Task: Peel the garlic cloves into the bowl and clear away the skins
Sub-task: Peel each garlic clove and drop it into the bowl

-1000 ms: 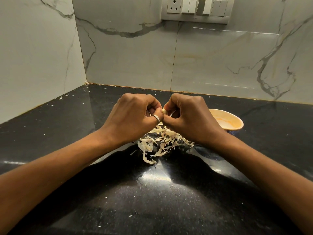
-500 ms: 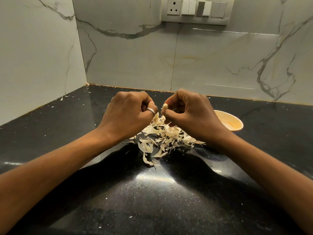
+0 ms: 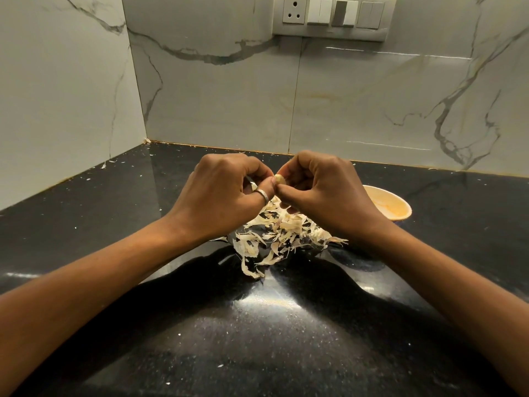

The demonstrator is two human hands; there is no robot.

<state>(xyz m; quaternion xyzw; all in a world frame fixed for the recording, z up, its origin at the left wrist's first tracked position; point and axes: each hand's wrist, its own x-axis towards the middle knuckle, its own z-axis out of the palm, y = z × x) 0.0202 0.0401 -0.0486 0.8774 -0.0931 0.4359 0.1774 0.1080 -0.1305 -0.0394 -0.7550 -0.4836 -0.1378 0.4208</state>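
Head view: right hand (image 3: 323,193) pinches a garlic clove (image 3: 280,179) above the skin pile (image 3: 282,233) on the black surface (image 3: 257,339); left hand (image 3: 226,193), fingers curled, picks at it. Suggested: strip skin downward onto pile, then drop clove in bowl (image 3: 395,204) at right.

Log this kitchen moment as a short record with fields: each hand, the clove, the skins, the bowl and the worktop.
left hand: fingers curled, thumb tip on the garlic clove; wears a ring
right hand: pinches the garlic clove
garlic clove: held between both hands, above the skins
skins: loose pile on the countertop
bowl: right of the pile, partly hidden by the right hand; contents unclear
countertop: black, glossy, dotted with small flakes
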